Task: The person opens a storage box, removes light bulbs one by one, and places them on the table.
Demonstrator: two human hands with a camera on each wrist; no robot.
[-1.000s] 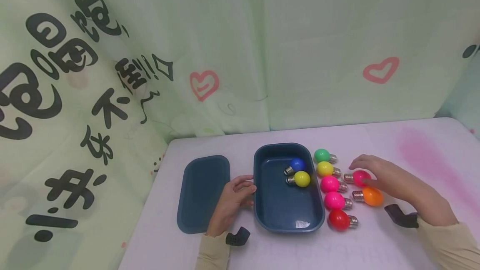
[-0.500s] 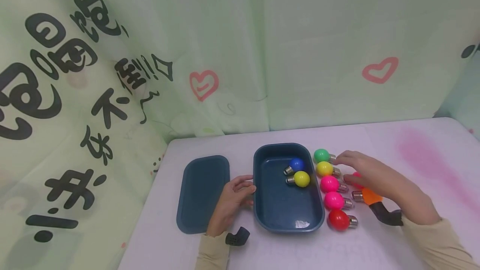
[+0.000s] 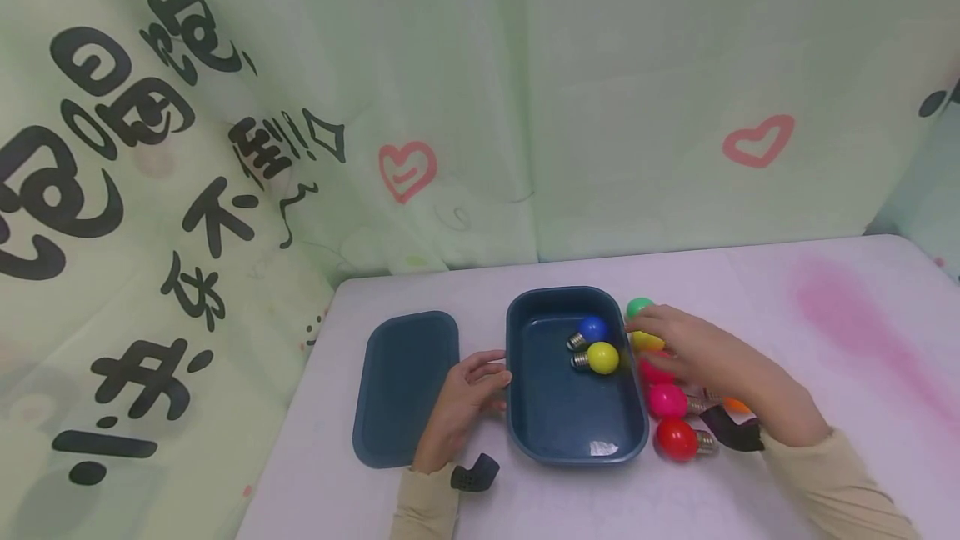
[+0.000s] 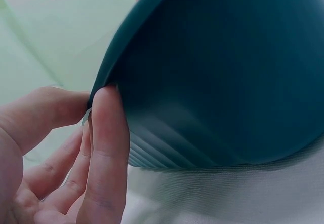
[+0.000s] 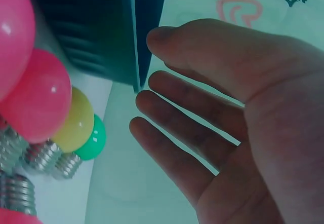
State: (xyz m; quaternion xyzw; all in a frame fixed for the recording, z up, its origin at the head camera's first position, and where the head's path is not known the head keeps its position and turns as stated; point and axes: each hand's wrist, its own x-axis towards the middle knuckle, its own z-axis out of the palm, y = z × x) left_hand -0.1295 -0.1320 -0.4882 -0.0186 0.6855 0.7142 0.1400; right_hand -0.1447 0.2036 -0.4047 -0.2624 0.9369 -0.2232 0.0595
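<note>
A dark blue box (image 3: pixel 577 432) holds a blue bulb (image 3: pixel 594 329) and a yellow bulb (image 3: pixel 603 358). Thumb and finger of my left hand (image 3: pixel 467 402) pinch its left rim, as the left wrist view shows closely. Over the row of bulbs at the box's right side hovers my right hand (image 3: pixel 708 352), its fingers (image 5: pixel 174 153) spread and nothing held. Under and beside it lie green (image 3: pixel 639 307), yellow (image 3: pixel 647 342) and pink (image 3: pixel 667 400) bulbs, a red bulb (image 3: pixel 677 439), and an orange bulb (image 3: pixel 737 406) mostly covered by the forearm.
A flat blue lid (image 3: pixel 405 373) lies left of the box, partly behind the left hand. The white-covered table (image 3: pixel 847 332) ends at a printed curtain (image 3: pixel 600 107). Each wrist wears a black mount (image 3: pixel 475 473).
My right hand has moved left from beside the outer pink bulb to above the row of bulbs, near the box's right rim. The left hand and the box have not moved.
</note>
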